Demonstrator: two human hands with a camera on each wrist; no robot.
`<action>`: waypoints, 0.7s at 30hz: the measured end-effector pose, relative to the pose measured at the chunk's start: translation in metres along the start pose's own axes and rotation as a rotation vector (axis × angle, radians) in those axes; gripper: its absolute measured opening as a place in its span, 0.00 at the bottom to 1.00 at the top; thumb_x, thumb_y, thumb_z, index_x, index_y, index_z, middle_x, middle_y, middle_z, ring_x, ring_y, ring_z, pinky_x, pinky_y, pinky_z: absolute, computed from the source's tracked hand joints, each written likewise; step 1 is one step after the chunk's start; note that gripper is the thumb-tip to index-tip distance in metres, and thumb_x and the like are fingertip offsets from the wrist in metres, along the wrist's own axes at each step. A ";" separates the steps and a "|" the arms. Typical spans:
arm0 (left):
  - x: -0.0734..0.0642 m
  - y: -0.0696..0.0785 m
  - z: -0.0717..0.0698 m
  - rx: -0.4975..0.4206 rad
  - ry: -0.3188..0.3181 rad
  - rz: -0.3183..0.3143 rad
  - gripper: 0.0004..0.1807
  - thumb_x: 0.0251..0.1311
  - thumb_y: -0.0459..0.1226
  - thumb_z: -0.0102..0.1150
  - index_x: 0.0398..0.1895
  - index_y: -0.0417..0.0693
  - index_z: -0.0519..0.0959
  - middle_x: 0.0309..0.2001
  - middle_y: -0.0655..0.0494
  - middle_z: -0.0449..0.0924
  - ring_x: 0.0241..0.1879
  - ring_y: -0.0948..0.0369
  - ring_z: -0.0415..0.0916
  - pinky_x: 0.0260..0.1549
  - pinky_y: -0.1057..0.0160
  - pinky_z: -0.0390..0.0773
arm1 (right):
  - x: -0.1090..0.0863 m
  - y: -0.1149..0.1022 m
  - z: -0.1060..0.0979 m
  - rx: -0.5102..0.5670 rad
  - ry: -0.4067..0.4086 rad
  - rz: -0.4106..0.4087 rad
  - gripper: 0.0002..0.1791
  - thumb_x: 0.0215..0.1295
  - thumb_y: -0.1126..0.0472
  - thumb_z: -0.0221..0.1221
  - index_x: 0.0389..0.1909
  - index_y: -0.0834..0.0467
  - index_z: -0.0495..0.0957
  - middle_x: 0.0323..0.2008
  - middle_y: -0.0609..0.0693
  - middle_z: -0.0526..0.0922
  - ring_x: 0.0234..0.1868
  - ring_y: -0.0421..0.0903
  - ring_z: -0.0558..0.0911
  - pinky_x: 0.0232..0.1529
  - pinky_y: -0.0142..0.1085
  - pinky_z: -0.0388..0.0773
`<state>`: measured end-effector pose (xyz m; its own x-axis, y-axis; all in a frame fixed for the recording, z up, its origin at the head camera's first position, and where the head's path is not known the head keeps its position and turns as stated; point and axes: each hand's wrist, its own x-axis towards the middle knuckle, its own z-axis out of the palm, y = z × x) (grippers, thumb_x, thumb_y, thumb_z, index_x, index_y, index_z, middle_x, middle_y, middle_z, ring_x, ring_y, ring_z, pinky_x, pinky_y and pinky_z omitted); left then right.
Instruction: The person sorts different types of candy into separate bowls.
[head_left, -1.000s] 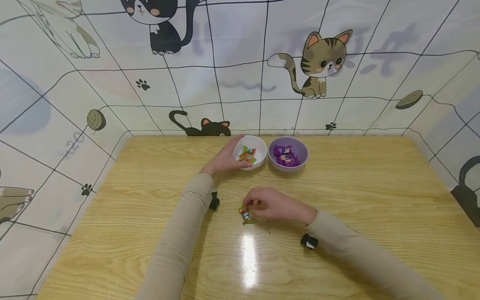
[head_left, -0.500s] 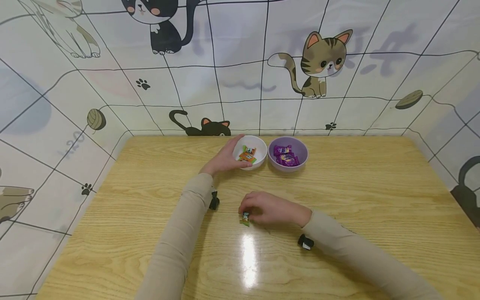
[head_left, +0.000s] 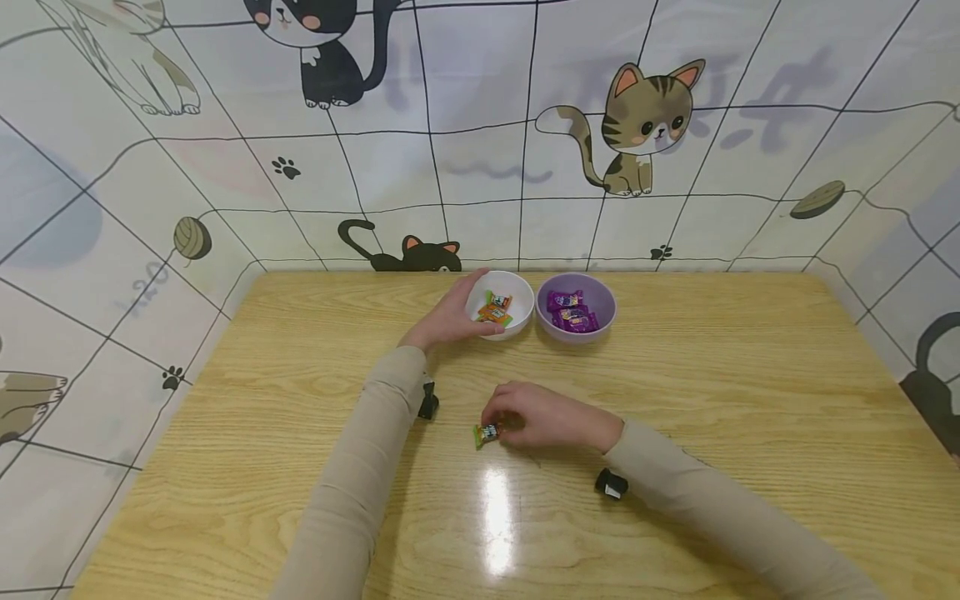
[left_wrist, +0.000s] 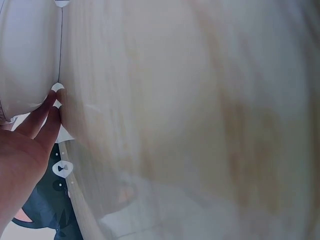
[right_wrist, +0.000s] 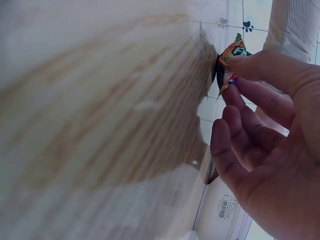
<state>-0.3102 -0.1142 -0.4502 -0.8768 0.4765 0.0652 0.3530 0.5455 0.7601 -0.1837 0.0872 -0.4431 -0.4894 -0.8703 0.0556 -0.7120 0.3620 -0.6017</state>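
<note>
My left hand point(head_left: 446, 319) holds the white bowl point(head_left: 519, 292) by its left side, thumb at the front and fingers towards the back. Several orange-and-green wrapped candies point(head_left: 496, 315) lie inside it. In the left wrist view, fingertips touch the wall of the white bowl point(left_wrist: 30, 55). Nearer the front, my right hand point(head_left: 551, 417) pinches one orange-and-green wrapped candy point(head_left: 486, 434) just at the table. The right wrist view shows this candy point(right_wrist: 234, 54) between thumb and forefinger, with the other fingers loosely bent.
A purple bowl point(head_left: 606, 307) with several purple wrapped candies point(head_left: 573, 315) stands just right of the white one. Both bowls sit near the back of the wooden table point(head_left: 720, 375), before a wall covering printed with cats. Each wrist wears a black camera strap point(head_left: 612, 484).
My right hand has come slightly nearer and taken the candy between its fingers. The candy has turned from nearly upright in view to sideways. My left hand stays on the white bowl.
</note>
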 end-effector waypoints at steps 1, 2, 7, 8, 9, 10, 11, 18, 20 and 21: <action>0.000 0.000 0.000 -0.002 0.000 0.002 0.56 0.47 0.45 0.75 0.76 0.47 0.50 0.65 0.45 0.59 0.58 0.52 0.63 0.58 0.54 0.64 | 0.000 0.000 0.000 0.000 -0.005 0.010 0.11 0.58 0.66 0.65 0.42 0.57 0.82 0.40 0.44 0.79 0.42 0.40 0.75 0.48 0.33 0.73; 0.000 0.000 0.000 -0.002 0.000 0.004 0.56 0.47 0.45 0.75 0.76 0.47 0.50 0.65 0.45 0.59 0.58 0.52 0.63 0.58 0.53 0.64 | 0.000 0.000 0.000 0.001 -0.009 0.018 0.11 0.58 0.66 0.65 0.42 0.57 0.82 0.40 0.44 0.79 0.42 0.40 0.75 0.48 0.33 0.73; 0.000 0.000 0.000 -0.002 0.001 0.009 0.56 0.47 0.44 0.75 0.76 0.46 0.50 0.65 0.45 0.59 0.58 0.51 0.63 0.58 0.53 0.64 | 0.001 0.001 0.000 0.016 -0.026 0.040 0.11 0.57 0.66 0.65 0.42 0.57 0.82 0.39 0.44 0.79 0.39 0.40 0.74 0.44 0.32 0.73; 0.000 0.000 0.000 -0.001 0.001 0.009 0.56 0.47 0.44 0.75 0.76 0.46 0.50 0.65 0.45 0.59 0.58 0.51 0.63 0.58 0.53 0.64 | 0.001 0.002 0.000 0.019 -0.027 0.039 0.11 0.57 0.66 0.65 0.41 0.58 0.82 0.38 0.44 0.79 0.38 0.40 0.74 0.44 0.32 0.73; 0.000 0.000 0.000 -0.001 0.002 0.008 0.56 0.47 0.44 0.75 0.76 0.46 0.50 0.65 0.45 0.59 0.58 0.51 0.63 0.58 0.53 0.64 | 0.001 0.002 0.000 0.023 -0.027 0.038 0.10 0.56 0.66 0.65 0.41 0.58 0.82 0.38 0.44 0.79 0.38 0.39 0.74 0.43 0.31 0.73; 0.000 0.000 0.000 -0.002 0.002 0.008 0.56 0.47 0.44 0.75 0.76 0.46 0.50 0.65 0.45 0.59 0.58 0.51 0.63 0.58 0.53 0.64 | 0.002 0.003 0.001 0.025 -0.026 0.036 0.10 0.56 0.66 0.65 0.41 0.58 0.82 0.38 0.43 0.78 0.37 0.39 0.73 0.42 0.31 0.73; 0.000 0.000 0.000 -0.003 0.002 0.007 0.56 0.47 0.44 0.75 0.76 0.46 0.50 0.65 0.46 0.60 0.58 0.52 0.63 0.58 0.53 0.64 | 0.002 0.003 0.001 0.029 -0.024 0.034 0.10 0.55 0.66 0.65 0.40 0.58 0.82 0.37 0.43 0.78 0.37 0.39 0.73 0.42 0.31 0.73; 0.000 0.001 0.000 -0.001 -0.002 -0.005 0.56 0.47 0.44 0.75 0.76 0.47 0.50 0.64 0.46 0.60 0.56 0.52 0.64 0.57 0.54 0.65 | 0.001 0.003 0.001 0.080 0.011 0.073 0.10 0.55 0.66 0.65 0.39 0.56 0.81 0.37 0.43 0.76 0.36 0.39 0.74 0.39 0.32 0.74; 0.000 0.002 0.000 -0.003 -0.001 -0.005 0.56 0.47 0.44 0.76 0.76 0.47 0.50 0.64 0.45 0.60 0.56 0.52 0.64 0.57 0.54 0.65 | 0.001 0.003 0.001 0.093 0.030 0.090 0.10 0.55 0.66 0.64 0.39 0.56 0.81 0.37 0.43 0.76 0.35 0.39 0.73 0.38 0.32 0.74; 0.000 0.002 -0.001 -0.005 0.000 -0.004 0.56 0.47 0.44 0.76 0.76 0.47 0.50 0.64 0.45 0.60 0.56 0.52 0.64 0.57 0.54 0.65 | 0.000 0.004 0.001 0.094 0.041 0.095 0.10 0.55 0.66 0.64 0.39 0.55 0.80 0.36 0.43 0.76 0.35 0.39 0.73 0.38 0.32 0.74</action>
<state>-0.3093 -0.1137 -0.4484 -0.8782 0.4741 0.0622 0.3478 0.5440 0.7636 -0.1863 0.0879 -0.4461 -0.5739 -0.8185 0.0263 -0.6121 0.4074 -0.6777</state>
